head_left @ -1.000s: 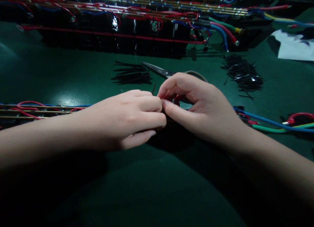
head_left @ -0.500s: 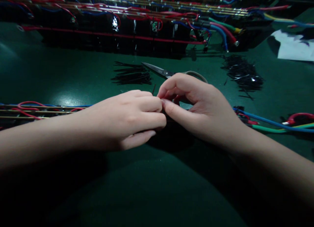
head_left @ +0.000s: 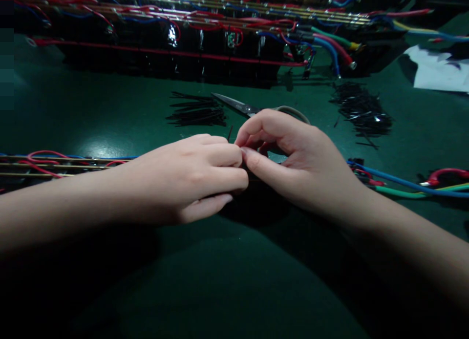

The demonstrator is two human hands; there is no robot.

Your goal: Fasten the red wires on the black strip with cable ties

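Note:
My left hand [head_left: 190, 175] and my right hand [head_left: 293, 158] meet fingertip to fingertip over the green mat [head_left: 227, 280]. Both are curled around the middle of a wire harness [head_left: 54, 164] that runs across the mat from left to right; the held part is hidden under the fingers. A thin black cable tie [head_left: 229, 132] sticks up between the two hands, and my right thumb and forefinger pinch beside it. The harness's coloured cables [head_left: 403, 185] come out to the right of my right wrist.
Scissors [head_left: 238, 105] lie just behind my right hand. A bundle of black cable ties [head_left: 196, 112] lies left of them, and a heap of cut black ends [head_left: 362, 109] to the right. Stacked wired assemblies [head_left: 176, 41] line the far edge; white paper [head_left: 439, 70] at far right.

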